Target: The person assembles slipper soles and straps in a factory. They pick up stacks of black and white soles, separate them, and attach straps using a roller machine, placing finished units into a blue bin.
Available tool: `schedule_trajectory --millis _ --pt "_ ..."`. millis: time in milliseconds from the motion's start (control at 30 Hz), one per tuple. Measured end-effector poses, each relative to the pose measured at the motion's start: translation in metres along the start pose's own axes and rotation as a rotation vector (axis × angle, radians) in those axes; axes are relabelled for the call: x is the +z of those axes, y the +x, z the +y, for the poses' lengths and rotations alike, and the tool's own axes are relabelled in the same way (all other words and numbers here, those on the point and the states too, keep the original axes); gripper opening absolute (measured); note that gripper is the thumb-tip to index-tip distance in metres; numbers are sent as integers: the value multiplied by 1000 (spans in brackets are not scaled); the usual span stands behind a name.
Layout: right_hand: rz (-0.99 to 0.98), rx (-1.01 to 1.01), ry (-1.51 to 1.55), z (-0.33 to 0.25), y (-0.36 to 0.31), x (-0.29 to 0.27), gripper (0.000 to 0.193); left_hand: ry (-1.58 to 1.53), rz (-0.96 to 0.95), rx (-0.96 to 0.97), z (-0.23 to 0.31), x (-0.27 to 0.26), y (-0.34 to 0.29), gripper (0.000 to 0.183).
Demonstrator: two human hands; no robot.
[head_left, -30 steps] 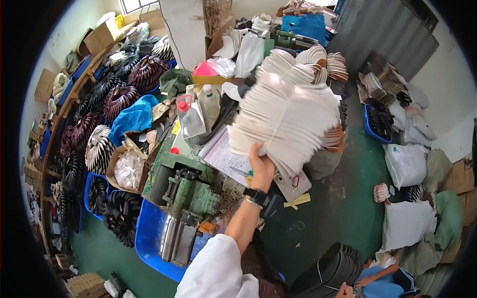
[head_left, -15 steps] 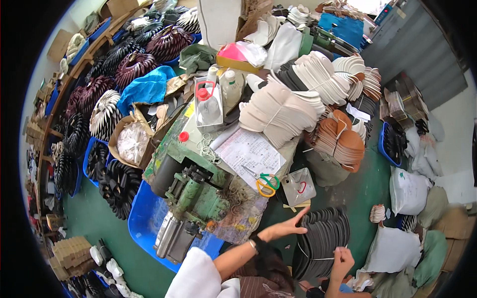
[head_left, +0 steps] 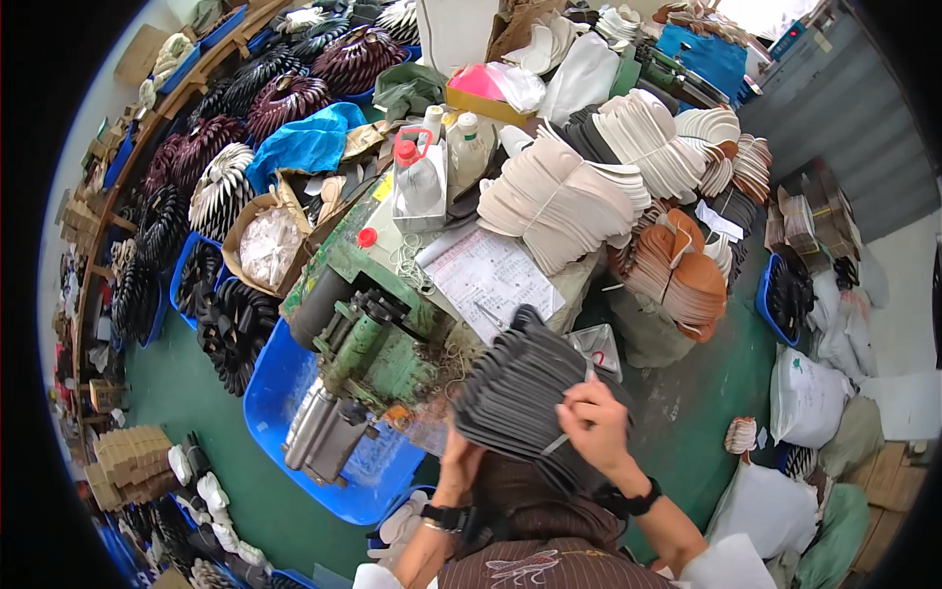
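Holding a fanned stack of dark grey insole-shaped pieces [head_left: 525,393] low in the head view, in front of the person's chest, both hands are engaged.

Head view, hands: right hand [head_left: 594,424] lies on top of the stack at its near right edge, fingers curled onto the pieces, clenched on them. Left hand [head_left: 459,461] sits under the stack's near left end; it appears to support the bundle from below, but its fingers are hidden, so its closure cannot be told.

Head view, progress: as a judgement, the dark stack is lifted and gathered but not yet set down anywhere; whether it is tied is not visible. Bundles of cream-coloured pieces [head_left: 559,201] and tan-brown pieces [head_left: 687,275] already lie stacked beyond.

Head view, containers:
- blue plastic tub [head_left: 294,393], holding the lower metal part of a green machine [head_left: 368,339].
- brown paper bag [head_left: 265,240], open, with pale scraps in clear film.
- blue crate [head_left: 790,294] at right, dark pieces inside.
- clear jug with red cap [head_left: 417,182] on the cluttered surface [head_left: 343,255], beside a printed paper sheet [head_left: 496,280].
- white sacks [head_left: 810,393] on the green floor [head_left: 697,412], contents unseen.
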State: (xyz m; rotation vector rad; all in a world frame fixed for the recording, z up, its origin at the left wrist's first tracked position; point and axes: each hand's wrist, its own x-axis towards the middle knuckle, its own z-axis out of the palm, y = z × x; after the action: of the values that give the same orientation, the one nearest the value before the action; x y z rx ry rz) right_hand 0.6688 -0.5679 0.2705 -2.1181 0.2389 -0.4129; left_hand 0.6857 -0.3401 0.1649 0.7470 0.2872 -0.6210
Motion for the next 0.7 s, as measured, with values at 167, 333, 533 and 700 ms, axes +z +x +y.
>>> schedule_trajectory --millis 167,333,533,700 --pt "-319 -226 -59 42 20 53 21 84 244 -56 -16 -19 -21 69" --pt "-480 -569 -269 53 -2 93 15 411 764 151 -42 -10 -26 75" --pt "-246 -317 -156 51 11 73 69 1414 857 448 -19 33 8 85" --pt "-514 -188 -309 55 28 92 122 1421 938 427 -25 28 30 84"
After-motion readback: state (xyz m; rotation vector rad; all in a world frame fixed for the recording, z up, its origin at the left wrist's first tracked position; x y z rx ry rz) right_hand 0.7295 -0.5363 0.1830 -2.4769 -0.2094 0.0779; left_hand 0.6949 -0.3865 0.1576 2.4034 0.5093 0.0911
